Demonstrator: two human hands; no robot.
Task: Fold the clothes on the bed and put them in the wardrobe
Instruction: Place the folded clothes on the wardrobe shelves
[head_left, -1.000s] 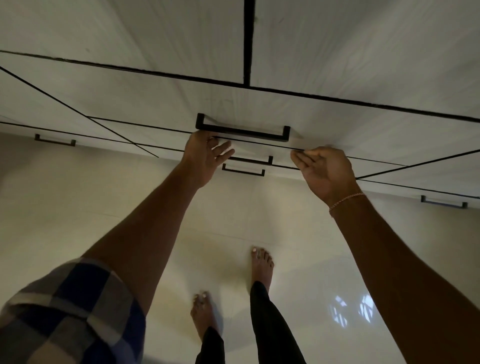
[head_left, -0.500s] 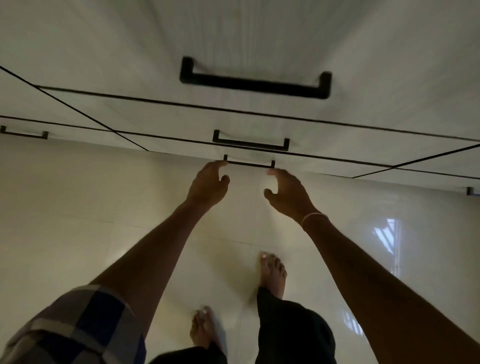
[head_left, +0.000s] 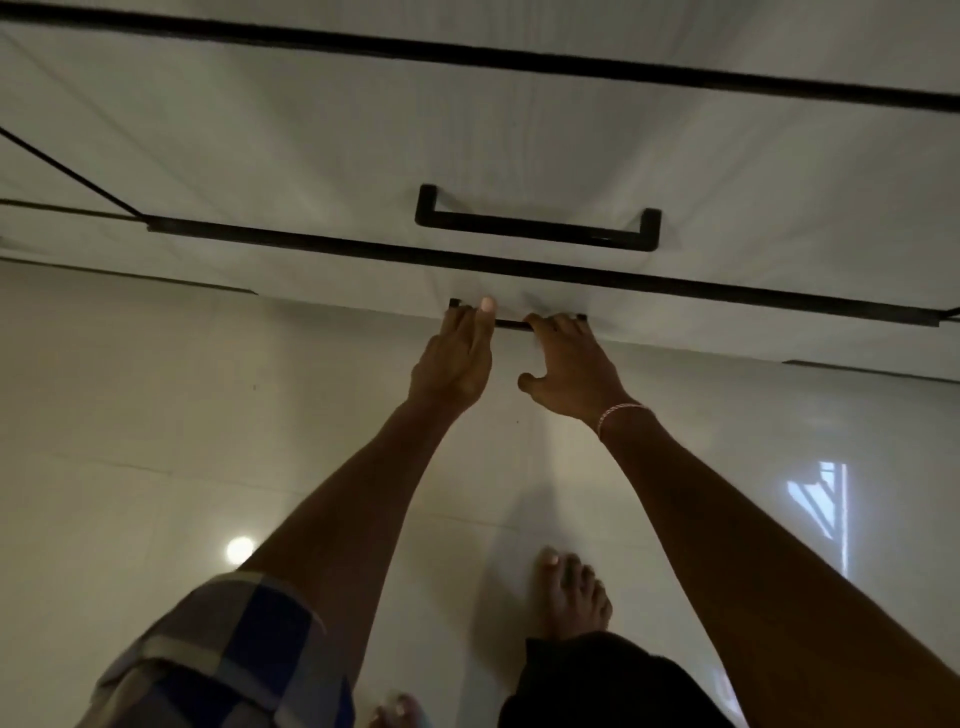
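Wears a checked sleeve at 7 o'clock. Faces the wardrobe, spread from 10 to 2 o'clock. Lays the left hand on the left end of the lowest drawer handle, fingers stretched out, grip impossible to tell. Hooks the right hand over the right end, fingers curled, thumb apart. Plants a bare foot on the glossy floor at 5 o'clock.

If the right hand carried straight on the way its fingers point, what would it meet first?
Right hand: the thin black bar handle of the lowest white drawer; fingers seem hooked over it.
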